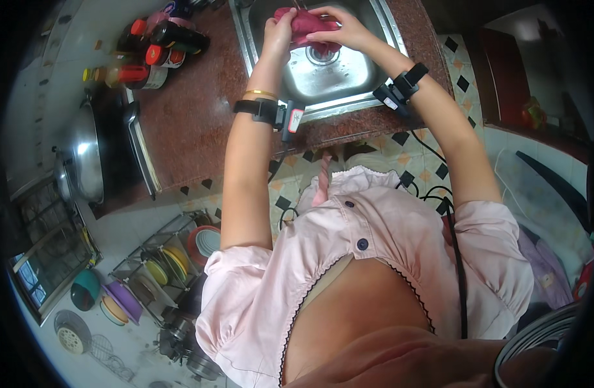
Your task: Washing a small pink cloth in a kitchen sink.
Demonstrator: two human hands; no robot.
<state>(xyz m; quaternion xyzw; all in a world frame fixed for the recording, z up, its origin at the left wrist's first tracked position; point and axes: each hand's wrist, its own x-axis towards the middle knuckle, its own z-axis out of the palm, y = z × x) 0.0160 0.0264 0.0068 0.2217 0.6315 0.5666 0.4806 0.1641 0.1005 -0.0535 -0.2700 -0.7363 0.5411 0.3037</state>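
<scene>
A dark pink cloth is bunched between both hands over a stainless steel sink. My left hand grips the cloth at its left side, thumb on top. My right hand holds its right side, with the fingers spread over the folds. Part of the cloth hangs above the sink's drain strainer. A thin stream, seemingly water, reaches the cloth at the picture's top edge. Black straps with small devices sit on both forearms.
Sauce bottles and jars stand on the red-brown stone countertop at the left. Beyond them are a metal wok and a stove. A dish rack with plates is at lower left. Black cables hang by my right side.
</scene>
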